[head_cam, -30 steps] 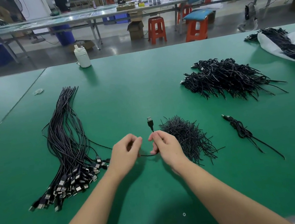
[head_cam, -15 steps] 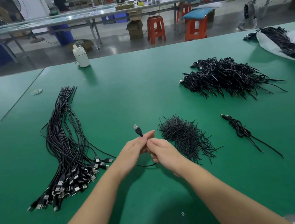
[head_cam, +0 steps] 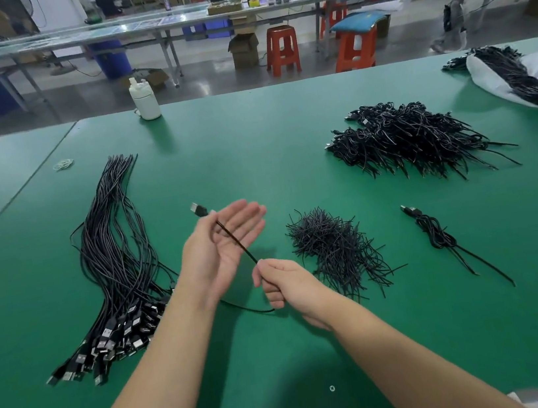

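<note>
Over green table [head_cam: 252,144], left hand [head_cam: 217,249] has spread open under cable [head_cam: 236,242], right hand [head_cam: 286,284] still pinching it.

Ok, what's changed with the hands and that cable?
The left hand opened flat, the cable now lying across its palm, plug shifted left. The right hand drew back, still gripping the cable. The loose cable bundle and wire pile stayed put.

Cable bundle [head_cam: 113,260] left of left hand [head_cam: 218,245], tie pile [head_cam: 332,246] right of right hand [head_cam: 286,284], tied cable [head_cam: 434,232] farther right, heap [head_cam: 407,139] behind, bottle [head_cam: 145,100] far behind left.
</note>
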`<state>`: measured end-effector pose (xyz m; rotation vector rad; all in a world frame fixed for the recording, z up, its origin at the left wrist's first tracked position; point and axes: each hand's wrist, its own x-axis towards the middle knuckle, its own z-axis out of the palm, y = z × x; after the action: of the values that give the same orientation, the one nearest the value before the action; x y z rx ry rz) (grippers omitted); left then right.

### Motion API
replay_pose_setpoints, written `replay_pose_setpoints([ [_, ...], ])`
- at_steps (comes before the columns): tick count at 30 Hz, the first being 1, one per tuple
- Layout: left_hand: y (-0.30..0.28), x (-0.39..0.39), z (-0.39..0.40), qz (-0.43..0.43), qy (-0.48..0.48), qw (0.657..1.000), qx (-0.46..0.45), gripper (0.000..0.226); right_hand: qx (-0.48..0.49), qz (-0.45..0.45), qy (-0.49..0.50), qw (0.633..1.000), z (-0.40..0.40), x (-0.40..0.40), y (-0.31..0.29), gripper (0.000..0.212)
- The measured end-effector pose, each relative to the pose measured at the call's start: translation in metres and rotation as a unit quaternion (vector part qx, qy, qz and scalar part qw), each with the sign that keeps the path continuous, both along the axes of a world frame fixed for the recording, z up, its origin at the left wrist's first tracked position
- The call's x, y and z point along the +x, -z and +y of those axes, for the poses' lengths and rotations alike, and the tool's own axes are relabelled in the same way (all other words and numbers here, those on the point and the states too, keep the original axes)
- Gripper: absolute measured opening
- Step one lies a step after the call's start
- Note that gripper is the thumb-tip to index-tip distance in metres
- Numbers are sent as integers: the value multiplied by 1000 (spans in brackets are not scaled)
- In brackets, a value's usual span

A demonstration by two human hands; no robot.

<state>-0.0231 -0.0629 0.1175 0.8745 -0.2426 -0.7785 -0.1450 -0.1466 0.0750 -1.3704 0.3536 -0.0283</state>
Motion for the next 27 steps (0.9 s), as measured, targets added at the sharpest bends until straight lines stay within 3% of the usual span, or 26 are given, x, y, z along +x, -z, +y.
replay_pose_setpoints([
  [3,-14,10,11,28,34,999,-4,55,50,0,-6,999,-1,1,-1,36],
  [6,-21,10,30,-23,186,980,67,40,112,-10,-1,994,-7,3,-5,36],
  [10,-19,2,42,-196,375,874,239,49,88,-4,-28,996,-12,6,-8,47],
  [14,-10,-6,43,-271,376,802,377,48,25,23,-53,998,-14,5,-8,34],
  [18,3,-2,44,-288,350,787,419,40,-40,29,-61,997,-14,5,-13,30],
  [21,14,0,43,-344,282,810,383,33,-33,9,-48,998,-14,4,-15,30],
  [23,22,-1,36,-328,179,867,329,32,-26,-7,-45,999,-14,4,-15,32],
  [25,28,0,27,-232,33,943,236,36,-31,-7,-56,998,-10,3,-12,33],
  [27,26,5,19,-78,-62,991,92,44,-53,5,-68,996,-2,5,-6,34],
])
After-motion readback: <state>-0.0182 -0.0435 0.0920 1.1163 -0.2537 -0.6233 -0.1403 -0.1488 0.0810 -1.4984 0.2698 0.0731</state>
